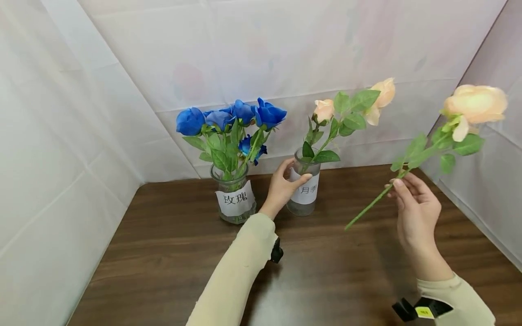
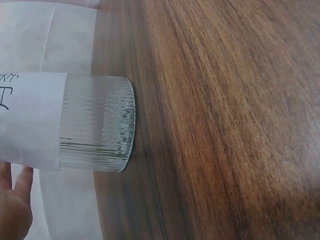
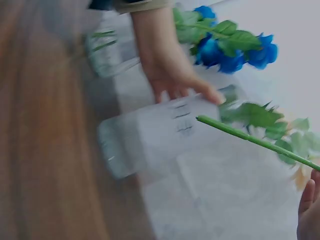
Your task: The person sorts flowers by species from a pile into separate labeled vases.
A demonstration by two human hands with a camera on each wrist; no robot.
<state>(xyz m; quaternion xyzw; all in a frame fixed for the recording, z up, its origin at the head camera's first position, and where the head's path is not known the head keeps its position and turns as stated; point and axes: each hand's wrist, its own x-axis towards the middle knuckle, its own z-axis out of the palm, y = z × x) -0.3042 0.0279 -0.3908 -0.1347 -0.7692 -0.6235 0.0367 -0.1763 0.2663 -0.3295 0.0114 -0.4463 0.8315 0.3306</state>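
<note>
My left hand (image 1: pixel 283 186) holds a clear glass vase (image 1: pixel 302 209) around its upper part, thumb in front and fingers behind. A white paper label (image 1: pixel 306 190) with handwritten characters wraps that vase, and two peach roses (image 1: pixel 324 111) with green leaves stand in it. In the left wrist view, the ribbed glass base (image 2: pixel 102 125) sits on the wooden table. Off to the right, my right hand (image 1: pixel 418 210) pinches the green stem of a peach rose (image 1: pixel 475 104). Its bloom points up and right; the bare stem end (image 3: pixel 207 120) slants down toward the vase.
A second glass vase (image 1: pixel 226 216) with a white label (image 1: pixel 235 199) and several blue roses (image 1: pixel 220 118) stands left of my left hand. White cloth (image 1: pixel 261 54) hangs behind and at both sides of the dark wooden table (image 1: pixel 163 253).
</note>
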